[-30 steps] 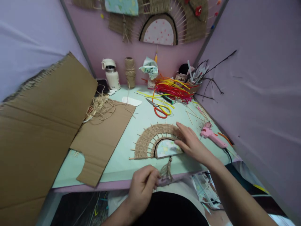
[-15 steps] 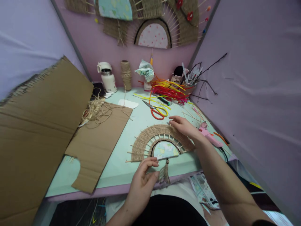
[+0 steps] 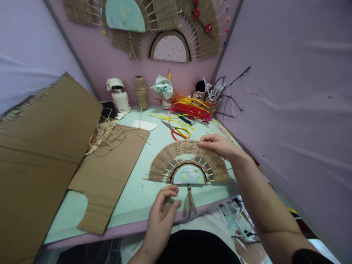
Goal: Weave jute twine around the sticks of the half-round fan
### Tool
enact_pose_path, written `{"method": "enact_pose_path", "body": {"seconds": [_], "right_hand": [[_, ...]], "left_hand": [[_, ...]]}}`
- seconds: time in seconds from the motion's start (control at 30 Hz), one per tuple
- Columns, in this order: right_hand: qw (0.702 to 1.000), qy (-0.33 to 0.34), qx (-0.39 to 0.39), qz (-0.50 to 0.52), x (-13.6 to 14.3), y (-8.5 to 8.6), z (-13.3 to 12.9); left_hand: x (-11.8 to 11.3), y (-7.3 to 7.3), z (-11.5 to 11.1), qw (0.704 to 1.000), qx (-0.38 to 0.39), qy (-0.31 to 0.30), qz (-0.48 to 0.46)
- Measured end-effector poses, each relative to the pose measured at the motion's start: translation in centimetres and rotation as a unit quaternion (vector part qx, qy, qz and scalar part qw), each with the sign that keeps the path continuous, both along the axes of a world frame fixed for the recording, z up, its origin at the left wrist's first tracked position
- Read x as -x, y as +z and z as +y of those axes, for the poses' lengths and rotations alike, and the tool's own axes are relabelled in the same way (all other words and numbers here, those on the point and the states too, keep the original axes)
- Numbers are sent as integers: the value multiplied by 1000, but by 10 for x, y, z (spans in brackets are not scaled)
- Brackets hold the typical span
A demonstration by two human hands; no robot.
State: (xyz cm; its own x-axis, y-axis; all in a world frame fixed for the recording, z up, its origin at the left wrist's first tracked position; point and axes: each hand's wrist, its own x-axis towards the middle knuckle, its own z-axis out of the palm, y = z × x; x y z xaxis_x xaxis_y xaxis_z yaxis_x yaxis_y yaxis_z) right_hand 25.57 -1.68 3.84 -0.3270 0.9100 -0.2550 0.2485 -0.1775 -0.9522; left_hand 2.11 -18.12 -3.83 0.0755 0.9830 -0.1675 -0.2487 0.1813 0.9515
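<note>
A half-round woven twine fan (image 3: 162,158) with a blue floral centre lies at the table's front, its upper edge seemingly raised a little. My right hand (image 3: 220,146) pinches that upper edge between thumb and fingers. Below the fan's straight edge hangs a twine tassel (image 3: 189,203). My left hand (image 3: 164,209) is just left of the tassel, fingers curled and apart from the thumb, holding nothing.
Scissors (image 3: 176,129) lie behind the fan, near red and yellow strands (image 3: 192,110). Cardboard (image 3: 118,172) with tangled twine (image 3: 107,134) covers the left side. A white bottle (image 3: 120,98), a twine spool (image 3: 141,93) and a pot of sticks (image 3: 213,105) stand at the back.
My right hand has closed on the fan's upper edge, and the fan has turned and lifted slightly. The tassel now hangs clear of my left hand. The camera view has shifted.
</note>
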Motion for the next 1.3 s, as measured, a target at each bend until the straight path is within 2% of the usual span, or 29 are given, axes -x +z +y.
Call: {"method": "enact_pose_path", "body": {"seconds": [0.1, 0.2, 0.33, 0.43, 0.57, 0.67, 0.93, 1.03, 1.17, 1.3], "right_hand": [[998, -36, -21, 39, -1, 17, -8], [994, -55, -45, 80, 4, 32, -13], [990, -58, -64, 108, 23, 39, -15], [992, -40, -85, 84, 33, 35, -12], [992, -18, -121, 31, 34, 26, -5], [989, -33, -142, 7, 31, 21, -3], [986, -51, -158, -34, 32, 18, -2], [976, -101, -195, -11, 32, 13, -1], [945, -186, -268, 16, 30, 3, -7], [936, -215, -279, 15, 26, -12, -17]], "left_hand": [[0, -4, 5, 999, 26, 31, -32], [1, -2, 19, 992, 32, 53, -108], [1, 11, 41, 975, 23, 17, -222], [-1, 19, 49, 969, 30, 22, -246], [0, 17, 51, 961, 58, 58, -263], [2, 14, 51, 954, 69, 75, -281], [1, 15, 50, 951, 87, 70, -289], [1, 14, 51, 945, 90, 86, -302], [3, 13, 54, 931, 96, 117, -333], [5, 13, 56, 916, 100, 129, -368]]}}
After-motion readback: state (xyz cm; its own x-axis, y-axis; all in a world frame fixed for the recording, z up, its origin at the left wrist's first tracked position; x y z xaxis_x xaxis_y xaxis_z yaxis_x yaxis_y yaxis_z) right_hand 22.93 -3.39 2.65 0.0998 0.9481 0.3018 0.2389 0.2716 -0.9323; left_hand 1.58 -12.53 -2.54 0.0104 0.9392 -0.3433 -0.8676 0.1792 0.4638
